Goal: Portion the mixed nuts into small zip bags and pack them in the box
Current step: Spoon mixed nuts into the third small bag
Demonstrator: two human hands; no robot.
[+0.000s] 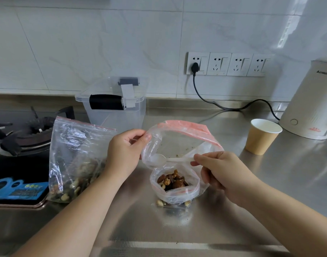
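From the head camera, the right hand (221, 170) pinches the handle of a small white plastic spoon (170, 160), whose long axis runs level, bowl toward the left, inside the mouth of a large, nearly empty clear zip bag with a red seal strip (185, 140). The left hand (124, 153) pinches that bag's left lip and holds it open. Directly below the spoon bowl stands a small clear zip bag (174, 186), mouth up, part filled with mixed nuts, on the steel desk (177, 229); the right-hand grip is nearer it.

A second large nut bag (75, 160) leans to the left, and the clear plastic box with a black handle (114, 106) sits behind, well apart. A paper cup (261, 136) stands to the right; the front of the desk offers open room.
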